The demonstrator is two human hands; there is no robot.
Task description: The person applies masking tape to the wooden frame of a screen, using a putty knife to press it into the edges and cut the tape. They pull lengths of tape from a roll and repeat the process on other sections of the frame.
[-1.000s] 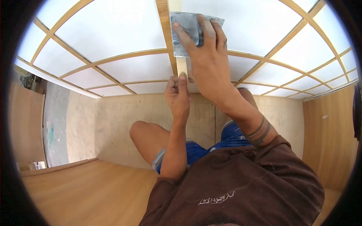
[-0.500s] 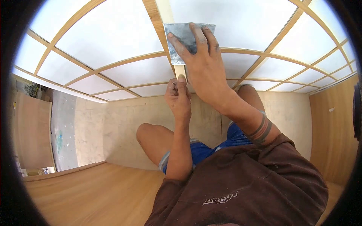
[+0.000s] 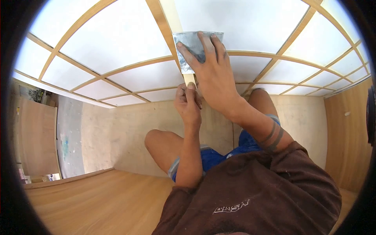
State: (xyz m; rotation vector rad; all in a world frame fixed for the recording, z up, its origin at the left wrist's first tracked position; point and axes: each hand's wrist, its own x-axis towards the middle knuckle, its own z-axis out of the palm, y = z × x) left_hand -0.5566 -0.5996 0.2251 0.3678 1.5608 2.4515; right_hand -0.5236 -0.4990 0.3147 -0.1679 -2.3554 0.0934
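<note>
My right hand lies over a flat grey metal scraper blade, its fingers spread across the smeared face. The blade sits against a lattice panel of wooden bars and white panes, over a pale narrow strip. This strip runs along an upright wooden bar and shows again below the blade. There my left hand pinches its lower end, thumb on top and fingers curled under. Much of the blade's lower right is hidden behind my right hand.
The white-paned lattice curves across the upper view. My bare knees are bent above a pale board floor. Wooden panels stand at the right and lower left. Past the left edge lies a paint-spotted grey floor.
The scraper blade and my right hand have slid a little down along the strip. My left hand has also come slightly lower, still pinching the strip. The whole view has shifted slightly.
</note>
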